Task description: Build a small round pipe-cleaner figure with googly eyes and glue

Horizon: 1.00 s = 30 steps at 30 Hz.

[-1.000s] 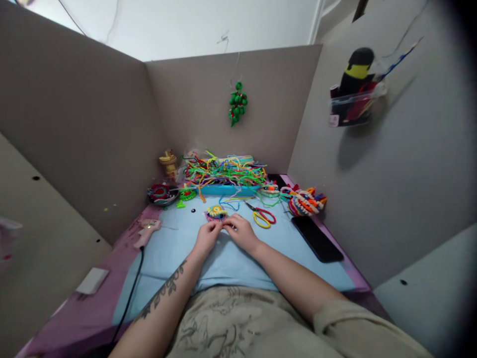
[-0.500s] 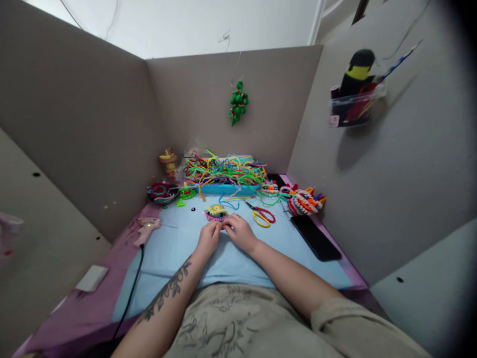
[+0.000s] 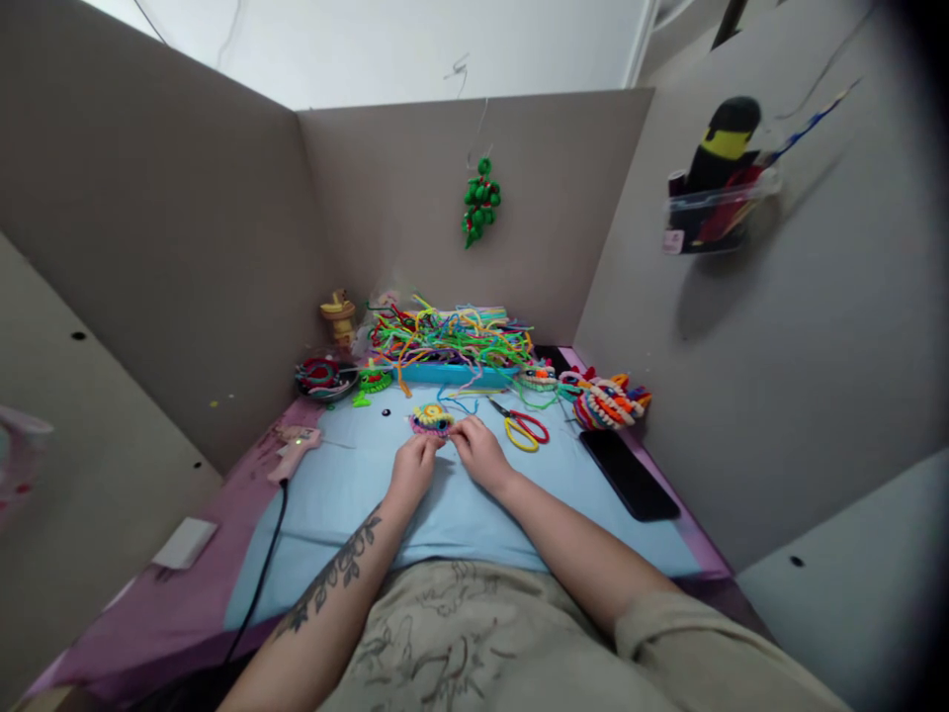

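A small fuzzy figure (image 3: 431, 419) in yellow, pink and blue, with a dark eye, lies on the light blue cloth (image 3: 356, 514) just beyond my fingertips. My left hand (image 3: 415, 467) is closed in a pinch at its near side. To the right, my right hand (image 3: 480, 453) also has its fingers pinched together, a small gap away from the left. Whatever lies between the fingertips is too small or hidden to name. Scissors (image 3: 525, 428) with one red and one yellow handle rest to the right of my right hand.
At the back, a blue tray (image 3: 445, 375) overflows with colourful fuzzy stems (image 3: 452, 336). A pink glue gun (image 3: 297, 453) with a black cord lies left; a black phone (image 3: 629, 475) lies right. Fuzzy figures (image 3: 608, 401) sit at the back right. Grey partitions (image 3: 445, 198) enclose the table.
My hands have drawn slightly apart, opening a small gap between the fingertips. The whole view has shifted a little; the figure and scissors stay in place on the cloth.
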Tool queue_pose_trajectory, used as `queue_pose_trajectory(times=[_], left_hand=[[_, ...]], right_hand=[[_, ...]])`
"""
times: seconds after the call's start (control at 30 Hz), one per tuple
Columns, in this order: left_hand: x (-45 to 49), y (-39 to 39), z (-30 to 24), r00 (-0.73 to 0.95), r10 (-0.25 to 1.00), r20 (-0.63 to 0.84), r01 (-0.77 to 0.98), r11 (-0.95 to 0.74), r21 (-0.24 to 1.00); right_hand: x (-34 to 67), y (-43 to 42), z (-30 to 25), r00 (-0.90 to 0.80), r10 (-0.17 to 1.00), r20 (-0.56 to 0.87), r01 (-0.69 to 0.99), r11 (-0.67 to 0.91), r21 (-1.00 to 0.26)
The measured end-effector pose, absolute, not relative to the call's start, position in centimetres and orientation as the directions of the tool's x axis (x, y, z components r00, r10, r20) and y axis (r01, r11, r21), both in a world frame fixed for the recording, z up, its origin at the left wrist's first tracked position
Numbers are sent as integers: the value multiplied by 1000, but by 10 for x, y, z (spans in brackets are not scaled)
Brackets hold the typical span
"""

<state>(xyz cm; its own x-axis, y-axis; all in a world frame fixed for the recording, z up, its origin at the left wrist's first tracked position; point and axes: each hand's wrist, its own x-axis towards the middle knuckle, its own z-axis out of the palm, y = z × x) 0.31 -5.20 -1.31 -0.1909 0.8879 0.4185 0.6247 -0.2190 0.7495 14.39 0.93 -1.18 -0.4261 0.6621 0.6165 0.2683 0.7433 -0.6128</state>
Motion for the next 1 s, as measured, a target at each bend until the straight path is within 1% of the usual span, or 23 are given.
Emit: queue_pose_trajectory(times=[0.1,0.23,0.37,0.6,1.0], left_hand=[[-1,-52,-11,-314,866,390,586,-147,797],[-5,-53,-10,-385,853,352,555,-90,827],[-6,-53,-11,-381,857,346,552,-89,829],[-6,-52,-12,-373,859,351,531,-113,840],[-6,-52,-11,-373,861,345,532,-106,840]], right_hand=[[139,24,-16,-378,709,595,328,704,-630],[127,39,-20,-397,749,531,429,663,-614],[120,42,-22,-429,759,489,507,651,-566],[118,42,-23,-435,762,480,545,647,-533],[122,40,-24,-407,755,515,520,654,-549]])
